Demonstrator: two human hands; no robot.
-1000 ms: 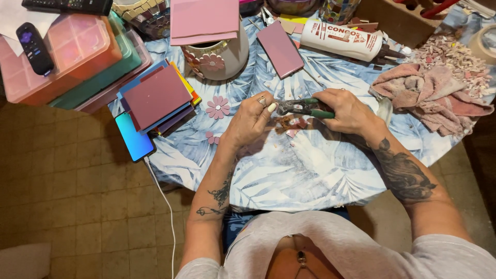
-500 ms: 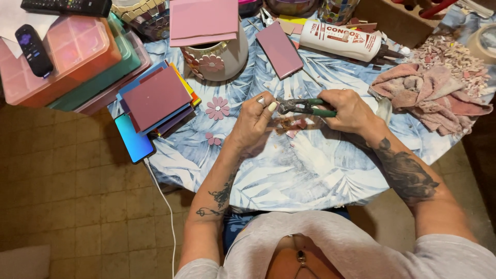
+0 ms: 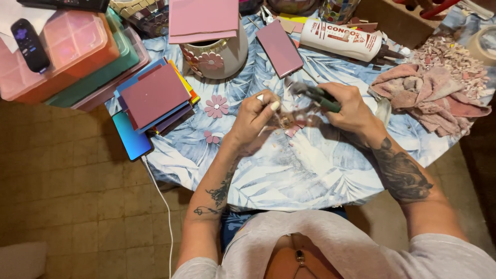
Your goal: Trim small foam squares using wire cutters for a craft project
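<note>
The round table (image 3: 320,175) with its leaf-print cloth lay under both hands. The right hand (image 3: 351,106) was clamped around green-handled nippers (image 3: 318,94), their jaws reaching toward the left hand (image 3: 256,116), whose fingertips pinched a small pink tile piece (image 3: 284,121) just below the tool.

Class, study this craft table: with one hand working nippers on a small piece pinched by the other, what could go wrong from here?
1. The left hand pinches the small piece right beside the nippers in the right hand; fingertips could get nipped.
2. Chips may fly off; pink fragments already lie on the tablecloth.
3. The phone overhangs the table edge, its cable dangling; a snag could pull it down.
</note>
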